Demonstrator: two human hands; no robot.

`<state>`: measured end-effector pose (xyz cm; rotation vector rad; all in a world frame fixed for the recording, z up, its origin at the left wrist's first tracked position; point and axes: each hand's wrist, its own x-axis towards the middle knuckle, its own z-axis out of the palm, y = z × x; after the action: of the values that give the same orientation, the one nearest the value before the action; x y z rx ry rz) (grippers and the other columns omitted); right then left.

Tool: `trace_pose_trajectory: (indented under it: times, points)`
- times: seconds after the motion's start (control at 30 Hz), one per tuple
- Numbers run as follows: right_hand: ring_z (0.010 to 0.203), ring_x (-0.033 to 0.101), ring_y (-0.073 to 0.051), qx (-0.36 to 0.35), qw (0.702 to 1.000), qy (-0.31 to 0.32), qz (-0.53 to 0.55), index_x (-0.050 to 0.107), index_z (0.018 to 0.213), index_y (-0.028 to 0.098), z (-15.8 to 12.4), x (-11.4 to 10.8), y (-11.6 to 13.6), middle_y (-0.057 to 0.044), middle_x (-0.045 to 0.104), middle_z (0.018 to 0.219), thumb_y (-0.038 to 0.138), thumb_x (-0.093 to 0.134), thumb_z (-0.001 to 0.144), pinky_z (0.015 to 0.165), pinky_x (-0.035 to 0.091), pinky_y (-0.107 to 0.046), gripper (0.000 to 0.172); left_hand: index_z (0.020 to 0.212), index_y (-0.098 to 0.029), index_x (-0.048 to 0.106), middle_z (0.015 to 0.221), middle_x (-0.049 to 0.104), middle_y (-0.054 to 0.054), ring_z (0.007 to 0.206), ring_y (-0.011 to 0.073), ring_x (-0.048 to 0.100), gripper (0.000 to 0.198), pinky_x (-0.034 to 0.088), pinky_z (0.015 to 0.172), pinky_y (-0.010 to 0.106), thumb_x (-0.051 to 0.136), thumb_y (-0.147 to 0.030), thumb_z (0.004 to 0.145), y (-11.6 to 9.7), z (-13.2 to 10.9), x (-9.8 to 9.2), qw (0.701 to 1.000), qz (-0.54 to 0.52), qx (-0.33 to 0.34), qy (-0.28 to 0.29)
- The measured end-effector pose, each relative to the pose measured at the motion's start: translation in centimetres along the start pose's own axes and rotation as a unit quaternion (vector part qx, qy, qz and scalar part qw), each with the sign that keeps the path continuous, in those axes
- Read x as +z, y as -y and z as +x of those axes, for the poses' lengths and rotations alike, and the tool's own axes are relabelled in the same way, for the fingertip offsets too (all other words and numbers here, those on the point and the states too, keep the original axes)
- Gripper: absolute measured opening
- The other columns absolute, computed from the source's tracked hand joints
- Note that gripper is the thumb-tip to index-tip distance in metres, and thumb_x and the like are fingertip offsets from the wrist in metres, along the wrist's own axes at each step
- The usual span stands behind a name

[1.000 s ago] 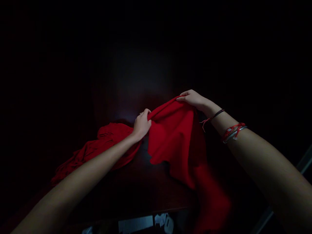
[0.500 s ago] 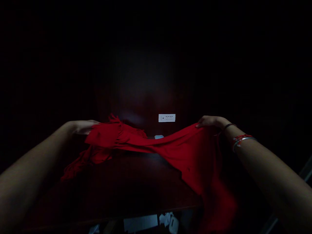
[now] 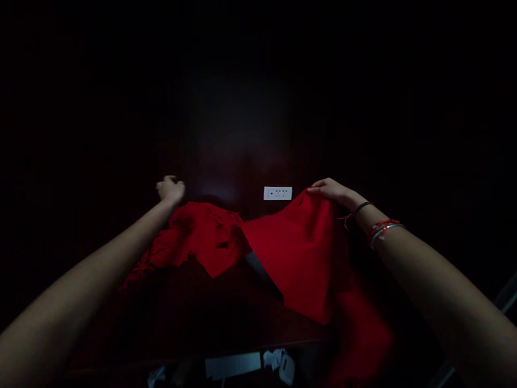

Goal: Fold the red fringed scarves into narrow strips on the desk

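Note:
A red fringed cloth, like a scarf (image 3: 294,253), stretches across a dark table (image 3: 226,318). My right hand (image 3: 329,189) pinches its upper edge and lifts that side, so the cloth hangs down below the fingers and past the table's front edge on the right, where it is blurred. On the left the cloth lies crumpled, its fringe spread out. My left hand (image 3: 171,189) is raised just above and behind this crumpled part, fingers curled in; no cloth shows between them. A dark ribbed strip (image 3: 258,267) shows under the cloth near the middle.
A white socket panel (image 3: 278,193) is on the dark wall behind the table. Below the front edge are a pale flat panel (image 3: 233,365), crumpled white material (image 3: 274,358) and a rounded white object (image 3: 287,369). The surroundings are very dark.
My left hand has let go of the scarf's fringed end and moved right and up. The left part has dropped onto the table. My right hand, still gripping, has shifted slightly left and up.

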<state>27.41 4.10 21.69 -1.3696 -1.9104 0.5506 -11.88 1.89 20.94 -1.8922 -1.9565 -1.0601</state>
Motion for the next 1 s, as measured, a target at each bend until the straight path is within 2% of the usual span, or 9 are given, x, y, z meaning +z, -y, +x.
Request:
trace_pose_trajectory:
  times: [0.13, 0.27, 0.4, 0.5, 0.63, 0.7, 0.8, 0.9, 1.0]
  points:
    - [0.056, 0.047, -0.008, -0.147, 0.987, 0.06, 0.017, 0.059, 0.07, 0.013, 0.3, 1.5, 3.1, 0.001, 0.055, 0.063, 0.039, 0.053, 0.063, 0.054, 0.038, -0.019, 0.028, 0.106, -0.017, 0.046, 0.107, 0.052, 0.002, 0.095, 0.0123, 0.047, 0.039, 0.035, 0.079, 0.019, 0.048, -0.036, 0.072, -7.3, -0.9, 4.9, 0.988, -0.065, 0.114, 0.081]
    - [0.059, 0.047, -0.009, -0.219, 0.973, 0.051, 0.049, 0.058, 0.069, 0.014, 0.2, 1.9, 5.8, 0.002, 0.054, 0.063, 0.04, 0.052, 0.064, 0.057, 0.037, -0.02, 0.028, 0.104, -0.013, 0.049, 0.098, 0.057, 0.006, 0.087, 0.015, 0.052, 0.044, 0.039, 0.073, 0.022, 0.056, -0.03, 0.064, -13.1, -2.4, 10.3, 0.92, -0.248, 0.246, 0.179]
    - [0.058, 0.046, -0.009, -0.211, 0.972, -0.044, 0.095, 0.056, 0.07, 0.014, -0.3, 0.0, 5.8, 0.001, 0.054, 0.063, 0.04, 0.052, 0.064, 0.055, 0.036, -0.02, 0.027, 0.08, -0.011, 0.06, 0.077, 0.062, 0.004, 0.075, 0.0171, 0.054, 0.023, 0.04, 0.069, 0.026, 0.049, -0.027, 0.067, -13.4, -3.4, 12.9, 0.91, -0.305, 0.2, 0.194]
    - [0.056, 0.045, -0.008, -0.186, 0.97, -0.084, 0.134, 0.055, 0.071, 0.014, -1.0, -1.3, 4.8, 0.001, 0.054, 0.063, 0.04, 0.053, 0.064, 0.052, 0.035, -0.02, 0.027, 0.09, -0.013, 0.057, 0.09, 0.06, 0.004, 0.081, 0.016, 0.053, 0.03, 0.04, 0.073, 0.027, 0.043, -0.033, 0.073, -12.9, -4.2, 13.2, 0.843, -0.44, 0.179, 0.253]
    - [0.052, 0.043, -0.007, -0.168, 0.98, -0.033, 0.102, 0.055, 0.068, 0.013, -1.1, -1.2, 3.8, 0.001, 0.052, 0.059, 0.041, 0.055, 0.062, 0.05, 0.034, -0.02, 0.029, 0.096, -0.013, 0.051, 0.092, 0.058, 0.005, 0.08, 0.016, 0.054, 0.035, 0.041, 0.072, 0.028, 0.054, -0.032, 0.066, -14.9, -5.3, 12.4, 0.773, -0.525, 0.184, 0.306]
    - [0.051, 0.041, -0.007, -0.17, 0.983, -0.019, 0.059, 0.056, 0.065, 0.012, -0.9, -0.7, 3.3, 0.002, 0.05, 0.056, 0.042, 0.054, 0.062, 0.049, 0.033, -0.02, 0.031, 0.091, -0.012, 0.051, 0.087, 0.059, 0.005, 0.077, 0.015, 0.054, 0.029, 0.041, 0.069, 0.027, 0.052, -0.029, 0.067, -16.0, -5.4, 11.8, 0.787, -0.513, 0.192, 0.283]
    - [0.053, 0.042, -0.008, -0.164, 0.986, -0.015, 0.019, 0.058, 0.065, 0.012, -0.8, 0.1, 2.7, 0.001, 0.052, 0.058, 0.044, 0.053, 0.062, 0.05, 0.033, -0.021, 0.033, 0.083, -0.014, 0.053, 0.08, 0.059, 0.002, 0.074, 0.0127, 0.054, 0.018, 0.041, 0.066, 0.022, 0.045, -0.024, 0.071, -15.9, -4.7, 11.1, 0.885, -0.37, 0.195, 0.206]
    - [0.055, 0.046, -0.009, -0.15, 0.988, -0.013, 0.036, 0.059, 0.066, 0.012, -1.0, 0.7, 2.8, 0.0, 0.055, 0.06, 0.044, 0.054, 0.062, 0.052, 0.035, -0.022, 0.033, 0.078, -0.017, 0.055, 0.074, 0.059, 0.001, 0.069, 0.0133, 0.053, 0.015, 0.039, 0.062, 0.021, 0.045, -0.02, 0.067, -13.7, -3.9, 11.1, 0.963, -0.17, 0.151, 0.145]
    - [0.057, 0.048, -0.01, -0.157, 0.98, -0.056, 0.109, 0.059, 0.067, 0.013, -1.0, 0.5, 3.3, 0.0, 0.056, 0.061, 0.041, 0.055, 0.062, 0.053, 0.037, -0.023, 0.029, 0.077, -0.018, 0.057, 0.075, 0.06, 0.003, 0.07, 0.0165, 0.054, 0.018, 0.039, 0.06, 0.023, 0.045, -0.017, 0.064, -10.1, -3.7, 11.5, 0.982, -0.09, 0.087, 0.139]
